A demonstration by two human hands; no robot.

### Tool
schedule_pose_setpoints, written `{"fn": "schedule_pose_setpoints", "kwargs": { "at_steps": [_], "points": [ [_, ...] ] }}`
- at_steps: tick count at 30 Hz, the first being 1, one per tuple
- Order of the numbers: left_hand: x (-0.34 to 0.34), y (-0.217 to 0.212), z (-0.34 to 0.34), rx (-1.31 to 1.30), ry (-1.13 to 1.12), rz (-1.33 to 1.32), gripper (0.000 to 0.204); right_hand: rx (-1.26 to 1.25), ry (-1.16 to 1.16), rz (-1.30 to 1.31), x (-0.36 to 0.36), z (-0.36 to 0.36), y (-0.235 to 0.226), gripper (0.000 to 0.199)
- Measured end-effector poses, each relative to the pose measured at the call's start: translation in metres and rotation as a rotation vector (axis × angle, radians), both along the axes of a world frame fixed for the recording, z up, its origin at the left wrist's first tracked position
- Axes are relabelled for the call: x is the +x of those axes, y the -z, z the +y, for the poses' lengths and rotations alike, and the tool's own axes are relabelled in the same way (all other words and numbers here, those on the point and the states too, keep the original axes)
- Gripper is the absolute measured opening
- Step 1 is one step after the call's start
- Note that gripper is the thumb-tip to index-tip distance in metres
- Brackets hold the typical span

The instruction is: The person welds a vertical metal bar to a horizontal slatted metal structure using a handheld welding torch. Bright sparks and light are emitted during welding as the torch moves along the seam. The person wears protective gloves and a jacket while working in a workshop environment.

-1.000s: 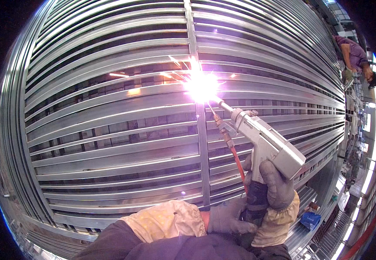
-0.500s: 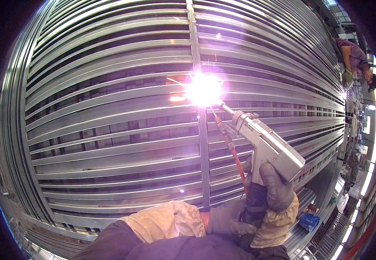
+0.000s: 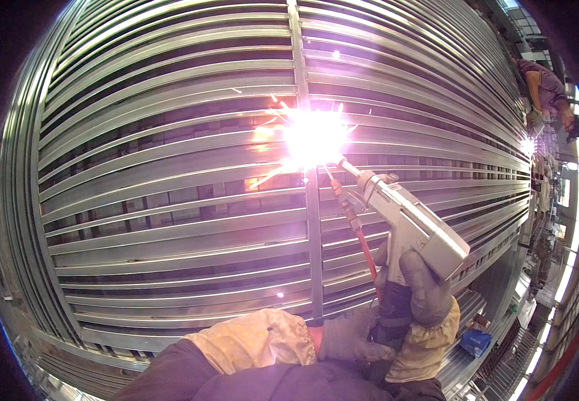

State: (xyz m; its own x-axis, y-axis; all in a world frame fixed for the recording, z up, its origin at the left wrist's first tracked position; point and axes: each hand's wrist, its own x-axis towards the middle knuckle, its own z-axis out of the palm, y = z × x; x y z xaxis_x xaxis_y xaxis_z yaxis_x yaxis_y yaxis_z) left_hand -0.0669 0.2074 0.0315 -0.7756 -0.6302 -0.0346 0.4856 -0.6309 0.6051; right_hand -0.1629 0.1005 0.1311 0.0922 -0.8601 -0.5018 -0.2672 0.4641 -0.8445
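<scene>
My gloved right hand (image 3: 423,287) grips the handle of a silver-grey laser welding gun (image 3: 410,224), its fingers wrapped round it. The gun's nozzle points up and left at a vertical bar (image 3: 313,247) of a metal slatted frame (image 3: 189,234). A dazzling white-violet glare (image 3: 316,137) with sparks hides the nozzle tip and the spot under it. A thin feed tube with a red hose (image 3: 364,247) runs beside the nozzle. My gloved left hand (image 3: 353,337) is closed at the dark cable (image 3: 394,311) below the handle; its fingers are partly hidden.
Long parallel metal slats with dark gaps fill most of the view. At the far right another person (image 3: 543,87) bends over the frame's edge beside a second bright spark (image 3: 528,145). A blue packet (image 3: 476,342) lies at the lower right, near metal profiles.
The glare has grown a little, and more orange sparks fly to its left. The second spark at the far right is brighter. My hands and the gun look almost still.
</scene>
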Motion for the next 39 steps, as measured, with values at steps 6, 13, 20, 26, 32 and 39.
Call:
{"fn": "schedule_pose_setpoints", "kwargs": {
  "at_steps": [6,13,20,26,32,39],
  "points": [
    [-0.01,0.008,0.01,0.023,-0.082,0.076,0.062,-0.032,-0.054,0.09,0.0,-0.001,-0.002,0.042],
    [-0.008,0.007,0.008,0.048,-0.054,0.067,0.055,0.004,-0.016,-0.008,0.007,-0.003,-0.009,0.041],
    [-0.016,0.017,0.015,0.02,-0.044,0.023,0.057,0.032,0.012,0.134,-0.003,0.004,-0.004,0.043],
    [-0.012,0.011,0.013,0.09,0.021,-0.008,0.065,0.073,-0.04,0.09,-0.001,-0.001,-0.008,0.048],
    [-0.015,0.014,0.011,0.052,0.044,0.044,0.064,0.023,-0.008,0.173,-0.011,0.008,0.001,0.05],
    [-0.007,0.001,0.01,0.112,0.017,0.047,0.067,0.026,-0.009,0.168,-0.012,0.01,0.001,0.049]
  ]
}}
